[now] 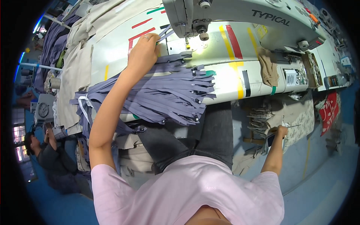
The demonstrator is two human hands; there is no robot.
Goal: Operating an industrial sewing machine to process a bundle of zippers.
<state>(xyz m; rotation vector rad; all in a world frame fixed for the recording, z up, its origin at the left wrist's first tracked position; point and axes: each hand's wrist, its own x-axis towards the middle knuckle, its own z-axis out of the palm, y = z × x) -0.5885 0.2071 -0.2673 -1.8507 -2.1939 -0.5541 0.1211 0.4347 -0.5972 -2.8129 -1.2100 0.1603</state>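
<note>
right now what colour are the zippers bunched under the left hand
Greyish purple zippers with small metal pulls, lying under the left hand; the head view shows it best.

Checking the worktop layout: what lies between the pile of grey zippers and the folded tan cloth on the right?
In the head view, between the grey zippers and the tan cloth lies pale table crossed by yellow and black tape strips.

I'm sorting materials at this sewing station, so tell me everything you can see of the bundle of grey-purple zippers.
The bundle of grey-purple zippers is a thick sheaf of long fabric tapes with small dark metal sliders and stops at their right ends. It lies fanned across the white sewing table, its left end hanging off the edge, tied with a pale band. The left hand rests on top, pinching a few tapes up near the needle.
</note>
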